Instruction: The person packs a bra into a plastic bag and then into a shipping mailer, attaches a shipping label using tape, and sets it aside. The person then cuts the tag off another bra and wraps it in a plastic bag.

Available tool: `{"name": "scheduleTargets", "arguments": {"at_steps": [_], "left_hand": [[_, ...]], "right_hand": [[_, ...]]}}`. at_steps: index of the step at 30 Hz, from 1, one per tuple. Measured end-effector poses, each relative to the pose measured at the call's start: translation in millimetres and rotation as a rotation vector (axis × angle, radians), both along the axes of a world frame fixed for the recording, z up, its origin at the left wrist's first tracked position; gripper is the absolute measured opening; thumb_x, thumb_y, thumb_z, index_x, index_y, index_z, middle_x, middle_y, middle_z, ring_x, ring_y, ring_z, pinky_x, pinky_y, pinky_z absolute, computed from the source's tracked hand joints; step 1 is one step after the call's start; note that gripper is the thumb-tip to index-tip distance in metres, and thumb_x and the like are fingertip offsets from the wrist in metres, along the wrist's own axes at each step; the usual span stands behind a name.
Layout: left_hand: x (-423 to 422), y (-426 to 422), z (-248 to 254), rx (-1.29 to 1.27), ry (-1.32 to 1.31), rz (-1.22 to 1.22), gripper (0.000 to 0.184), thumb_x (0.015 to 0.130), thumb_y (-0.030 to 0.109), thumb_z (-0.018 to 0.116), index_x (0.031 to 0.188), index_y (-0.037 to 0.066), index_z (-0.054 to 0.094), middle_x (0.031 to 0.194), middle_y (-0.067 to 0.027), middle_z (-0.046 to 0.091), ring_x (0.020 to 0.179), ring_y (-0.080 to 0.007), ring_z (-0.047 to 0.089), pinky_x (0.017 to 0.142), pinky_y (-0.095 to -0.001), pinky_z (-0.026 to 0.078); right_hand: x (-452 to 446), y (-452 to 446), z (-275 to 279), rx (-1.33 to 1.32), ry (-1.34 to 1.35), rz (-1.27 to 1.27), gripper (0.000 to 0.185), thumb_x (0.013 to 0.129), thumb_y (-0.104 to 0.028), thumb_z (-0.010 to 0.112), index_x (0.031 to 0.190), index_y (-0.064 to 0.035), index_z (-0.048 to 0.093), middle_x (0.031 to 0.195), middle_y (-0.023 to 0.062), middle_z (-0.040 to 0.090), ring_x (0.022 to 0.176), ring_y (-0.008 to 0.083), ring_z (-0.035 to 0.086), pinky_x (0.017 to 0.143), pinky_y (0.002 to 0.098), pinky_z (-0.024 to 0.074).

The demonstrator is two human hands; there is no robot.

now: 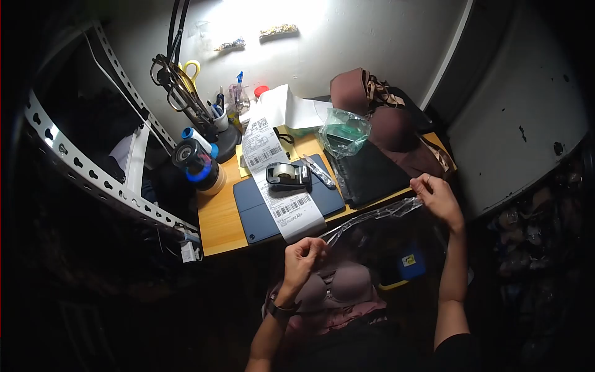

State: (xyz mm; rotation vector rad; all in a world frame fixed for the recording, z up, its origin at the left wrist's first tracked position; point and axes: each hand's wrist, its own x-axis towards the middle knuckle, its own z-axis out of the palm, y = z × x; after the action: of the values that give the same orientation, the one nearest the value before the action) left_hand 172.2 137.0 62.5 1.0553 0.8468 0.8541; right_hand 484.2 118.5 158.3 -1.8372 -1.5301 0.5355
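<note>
Along the near edge of the wooden surface, in the head view, a length of clear plastic is stretched between two hands! Look at it: thin, see-through, crumpled into a narrow, shiny band along the top, bright streaks catching the light. Whether it is a bag or a loose sheet, I cannot tell; its lower part fades into the dark.

Now the line of it: the long axis climbs on a slant, one end low near the left hand, the other higher and farther out at the right hand. Both have it, fingertips pinched together on opposite ends, arms spread well apart.

Below the left end sits a mauve bra, its cups facing up, pink fabric just beneath. Up on the surface, a tape dispenser rests on a long printed label strip, that strip crossing a blue-grey flat case. Beyond the right hand, brownish bras lie near a crinkled clear packet with green inside.
</note>
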Motion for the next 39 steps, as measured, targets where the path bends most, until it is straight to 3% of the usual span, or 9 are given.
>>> {"name": "scheduleTargets", "arguments": {"at_steps": [2, 9, 15, 18, 21, 24, 29, 33, 39], "left_hand": [[12, -6, -13, 0.152, 0.063, 0.053, 0.029, 0.092, 0.025, 0.056, 0.078, 0.001, 0.063, 0.064, 0.0019, 0.057, 0.056, -0.0018, 0.047, 0.049, -0.0166, 0.036], [24, -16, -34, -0.051, 0.250, -0.002, 0.027, 0.091, 0.020, 0.058, 0.073, -0.001, 0.062, 0.063, 0.0010, 0.058, 0.058, -0.0031, 0.049, 0.053, -0.0175, 0.039], [22, -31, -44, -0.117, 0.037, -0.056, 0.019, 0.087, 0.013, 0.062, 0.075, -0.001, 0.062, 0.073, -0.0008, 0.063, 0.065, -0.0028, 0.054, 0.057, -0.0172, 0.043], [18, -36, -45, -0.250, -0.207, -0.036, 0.023, 0.089, 0.020, 0.059, 0.080, 0.000, 0.061, 0.079, -0.0051, 0.063, 0.070, -0.0083, 0.059, 0.063, -0.0210, 0.048], [12, -39, -44, -0.442, -0.311, -0.018, 0.023, 0.092, 0.022, 0.055, 0.082, 0.002, 0.057, 0.084, -0.0075, 0.062, 0.082, -0.0171, 0.062, 0.075, -0.0306, 0.051], [-6, -40, -28, -0.560, -0.557, -0.083, 0.017, 0.090, 0.015, 0.054, 0.075, 0.007, 0.051, 0.080, -0.0061, 0.058, 0.087, -0.0185, 0.062, 0.088, -0.0373, 0.047], [-71, -49, -22, -0.701, -1.036, -0.021, 0.021, 0.087, 0.011, 0.047, 0.067, 0.010, 0.041, 0.062, -0.0079, 0.055, 0.041, -0.0090, 0.048, 0.049, -0.0286, 0.046], [-76, -47, 17, -0.457, -0.201, 0.208, 0.022, 0.094, 0.023, 0.049, 0.085, 0.003, 0.056, 0.068, -0.0032, 0.058, 0.057, -0.0078, 0.057, 0.057, -0.0241, 0.052], [-37, -50, 5, -0.285, -0.088, 0.060, 0.012, 0.087, 0.007, 0.059, 0.093, -0.003, 0.061, 0.088, -0.0077, 0.064, 0.073, -0.0114, 0.062, 0.070, -0.0250, 0.053]], "right_hand": [[-18, -13, -6, 0.190, -0.527, -0.028, 0.031, 0.082, -0.032, 0.063, 0.093, -0.0035, 0.063, 0.085, 0.0119, 0.060, 0.085, 0.0290, 0.056, 0.076, 0.0370, 0.0434], [-113, -65, -46, -0.031, 0.175, 0.293, 0.017, 0.082, -0.017, 0.066, 0.088, -0.0017, 0.065, 0.078, 0.0135, 0.064, 0.071, 0.0244, 0.064, 0.063, 0.0315, 0.0496], [-158, -70, -95, 0.023, 0.231, 0.121, 0.021, 0.079, -0.015, 0.070, 0.089, 0.0021, 0.065, 0.081, 0.0087, 0.061, 0.068, 0.0160, 0.061, 0.064, 0.0264, 0.0485], [-157, -62, -117, 0.136, 0.706, 0.004, 0.007, 0.077, -0.002, 0.070, 0.080, -0.0002, 0.064, 0.078, 0.0011, 0.061, 0.072, 0.0068, 0.058, 0.064, 0.0210, 0.0468], [-147, -54, -114, 0.134, 0.834, 0.068, 0.010, 0.077, 0.000, 0.069, 0.072, -0.0011, 0.062, 0.073, 0.0015, 0.061, 0.068, 0.0045, 0.057, 0.061, 0.0196, 0.0451], [-130, -45, -117, 0.075, 0.411, -0.120, 0.014, 0.074, -0.006, 0.071, 0.068, -0.0008, 0.060, 0.063, 0.0002, 0.062, 0.060, 0.0023, 0.054, 0.054, 0.0189, 0.0418], [-93, -33, -146, 0.135, 0.064, -0.228, 0.017, 0.072, -0.005, 0.064, 0.065, -0.0007, 0.050, 0.061, 0.0098, 0.056, 0.054, 0.0198, 0.058, 0.051, 0.0290, 0.0449], [-121, -44, -113, -0.016, 0.322, -0.048, 0.016, 0.078, -0.014, 0.069, 0.074, -0.0004, 0.061, 0.059, 0.0085, 0.058, 0.053, 0.0124, 0.057, 0.052, 0.0258, 0.0449], [-182, -51, -87, -0.065, 0.600, 0.318, 0.022, 0.080, -0.020, 0.071, 0.085, 0.0000, 0.066, 0.079, 0.0041, 0.063, 0.069, 0.0062, 0.058, 0.059, 0.0222, 0.0459]]}}
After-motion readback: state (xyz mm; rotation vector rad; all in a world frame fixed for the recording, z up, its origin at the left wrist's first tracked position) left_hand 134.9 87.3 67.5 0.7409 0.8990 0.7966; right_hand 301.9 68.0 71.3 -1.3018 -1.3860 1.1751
